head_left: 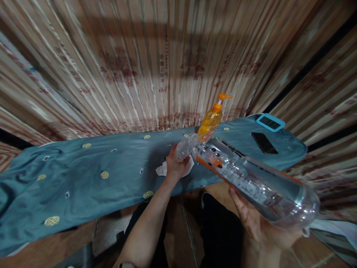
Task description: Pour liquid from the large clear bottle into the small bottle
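Note:
My left hand (176,164) is closed around a small clear plastic container (184,149) over the middle of the blue cloth-covered board. A large clear plastic bottle (251,182) with an orange-and-black print lies tilted in my right hand (252,219), which supports it from below with the fingers partly hidden. The bottle's narrow end points left and lower, close against the small container; whether they touch I cannot tell. Beneath and beside my left hand is a white object (189,168), partly covered. Behind the bottle's neck stands an orange pump bottle (210,121) with amber liquid.
The long blue board (122,156) has yellow round prints. On its right end lie a black phone (263,143) and a light-blue framed digital clock (270,122). Pleated, printed curtain-like sheeting (156,67) hangs behind. Dark-clothed legs (220,230) are below, above a tiled floor.

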Demonstrator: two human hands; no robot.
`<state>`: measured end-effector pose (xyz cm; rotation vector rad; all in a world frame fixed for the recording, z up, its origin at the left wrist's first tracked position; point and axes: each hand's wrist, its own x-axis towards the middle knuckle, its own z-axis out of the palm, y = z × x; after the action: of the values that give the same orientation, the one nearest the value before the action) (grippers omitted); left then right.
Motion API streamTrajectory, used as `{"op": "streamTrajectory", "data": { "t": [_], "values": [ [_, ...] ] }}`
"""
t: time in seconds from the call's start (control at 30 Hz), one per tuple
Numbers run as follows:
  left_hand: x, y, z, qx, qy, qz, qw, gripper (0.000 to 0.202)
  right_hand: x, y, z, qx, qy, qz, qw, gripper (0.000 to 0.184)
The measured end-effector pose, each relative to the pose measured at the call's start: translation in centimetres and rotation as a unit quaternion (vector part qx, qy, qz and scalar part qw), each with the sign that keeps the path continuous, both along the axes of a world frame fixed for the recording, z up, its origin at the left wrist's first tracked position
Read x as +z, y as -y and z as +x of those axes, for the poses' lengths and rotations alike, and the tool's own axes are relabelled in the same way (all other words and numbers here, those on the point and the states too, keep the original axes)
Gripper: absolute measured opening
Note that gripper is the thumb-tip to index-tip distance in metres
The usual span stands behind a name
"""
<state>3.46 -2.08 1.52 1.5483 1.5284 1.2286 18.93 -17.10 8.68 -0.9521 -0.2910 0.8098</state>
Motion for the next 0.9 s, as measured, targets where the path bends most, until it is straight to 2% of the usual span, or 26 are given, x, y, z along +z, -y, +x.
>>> {"op": "streamTrajectory", "data": {
  "t": [0.17,0.37,0.5,0.9],
  "values": [
    [0.1,0.1,0.0,-0.002,-0.006,-0.003,1.000,0.053,-0.3,0.3,1.6,0.071,0.021,0.038,0.997,0.073],
    [0.0,0.1,0.0,-0.010,0.018,0.005,1.000,0.053,-0.7,0.3,2.5,0.037,0.009,0.038,0.999,0.062],
    [-0.4,0.0,0.0,-0.010,0.033,0.016,0.999,0.055,-0.9,0.3,2.6,0.063,0.000,0.001,0.998,0.074],
    [0.5,0.2,0.2,-0.009,0.032,-0.005,0.999,0.051,-1.9,0.4,3.2,0.094,0.011,0.059,0.994,0.074]
  ]
}}
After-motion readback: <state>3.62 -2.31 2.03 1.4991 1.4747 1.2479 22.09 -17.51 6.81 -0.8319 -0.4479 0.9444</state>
